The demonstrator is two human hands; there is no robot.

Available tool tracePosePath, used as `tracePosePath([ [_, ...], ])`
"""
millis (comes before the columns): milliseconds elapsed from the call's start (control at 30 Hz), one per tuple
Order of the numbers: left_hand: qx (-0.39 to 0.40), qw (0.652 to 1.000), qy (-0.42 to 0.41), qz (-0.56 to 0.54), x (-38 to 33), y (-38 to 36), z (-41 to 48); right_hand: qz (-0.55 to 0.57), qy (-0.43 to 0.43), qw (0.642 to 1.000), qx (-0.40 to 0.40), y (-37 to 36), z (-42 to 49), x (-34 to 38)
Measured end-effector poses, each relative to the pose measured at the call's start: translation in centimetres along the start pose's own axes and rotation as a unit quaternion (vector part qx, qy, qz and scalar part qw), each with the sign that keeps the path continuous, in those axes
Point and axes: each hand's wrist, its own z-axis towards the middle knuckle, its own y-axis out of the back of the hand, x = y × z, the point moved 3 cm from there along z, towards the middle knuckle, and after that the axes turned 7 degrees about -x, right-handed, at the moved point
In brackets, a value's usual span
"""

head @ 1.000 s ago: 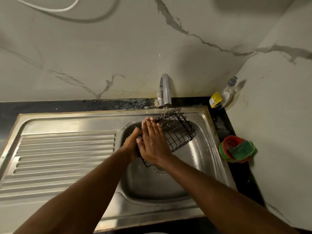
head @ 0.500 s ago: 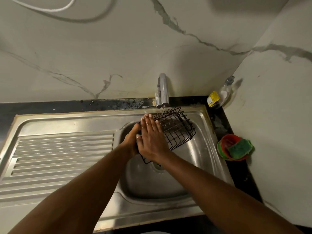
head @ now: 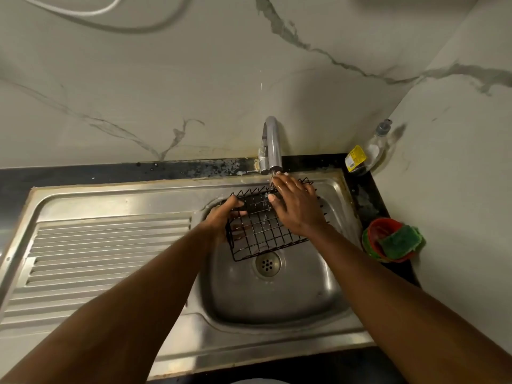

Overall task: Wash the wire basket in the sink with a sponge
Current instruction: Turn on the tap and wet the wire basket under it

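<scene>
Over sink, wire basket is gripped by curled left hand and rinsed under flat right hand; sponge, well right of fingers, is judged needed next.

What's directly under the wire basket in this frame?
Through the wire basket mesh, bare steel of the sink shows, with the drain just past its near edge. The right hand covers the far corner, hiding what lies beneath.

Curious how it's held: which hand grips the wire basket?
The left hand: its fingers curl round the wire basket; the right hand lies flat on it under the tap.
</scene>
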Motion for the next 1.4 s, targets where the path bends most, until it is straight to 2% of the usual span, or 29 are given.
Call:
tracePosePath([
  [167, 0.009, 1.000, -0.022, 0.010, -0.4, -0.4, -0.4, -0.025, -0.091, 0.995, -0.032, -0.4, 0.5, 3.5],
  [300, 0.041, 0.996, -0.074, 0.033, -0.5, 0.4, -1.1, -0.034, -0.108, 0.984, -0.134, -0.3, 0.2, 4.8],
  [333, 0.054, 0.994, -0.092, 0.036, -0.5, 0.5, -1.3, -0.022, -0.100, 0.985, -0.140, -0.1, 0.4, 4.3],
  [400, 0.065, 0.990, -0.118, 0.049, -0.8, 0.5, -2.0, 0.071, -0.087, 0.986, -0.120, -0.7, 0.7, 3.5],
  [500, 0.000, 0.992, -0.106, 0.065, -1.5, -0.9, -2.5, 0.205, -0.102, 0.968, -0.101, -1.7, 0.2, 3.7],
  [600, -0.103, 0.985, -0.108, 0.086, -1.3, -1.8, -1.8, 0.208, -0.099, 0.969, -0.090, -2.7, -1.1, 4.0],
  [700, -0.141, 0.973, -0.146, 0.109, -0.9, -1.4, -1.2, 0.158, -0.093, 0.977, -0.106, -2.7, -2.2, 4.6],
  [800, -0.151, 0.971, -0.161, 0.097, -1.0, -1.2, -1.4, 0.134, -0.099, 0.985, -0.035, -2.4, -1.4, 4.8],
  [900, -0.127, 0.970, -0.186, 0.095, -2.2, -1.4, -2.4, 0.193, -0.205, 0.954, 0.098, -2.2, -0.6, 2.5],
  [1033, -0.106, 0.972, -0.197, 0.075, -3.2, -1.0, -2.4, 0.081, -0.281, 0.932, 0.213, -1.5, 0.6, -1.3],
  [1200, -0.159, 0.964, -0.203, 0.064, -3.3, -2.2, -3.2, 0.068, -0.332, 0.916, 0.216, 0.1, 2.4, 2.9],
  [1400, -0.205, 0.957, -0.184, 0.096, -2.2, -2.1, -2.8, 0.086, -0.273, 0.931, 0.224, -0.6, 0.9, 10.7],
])
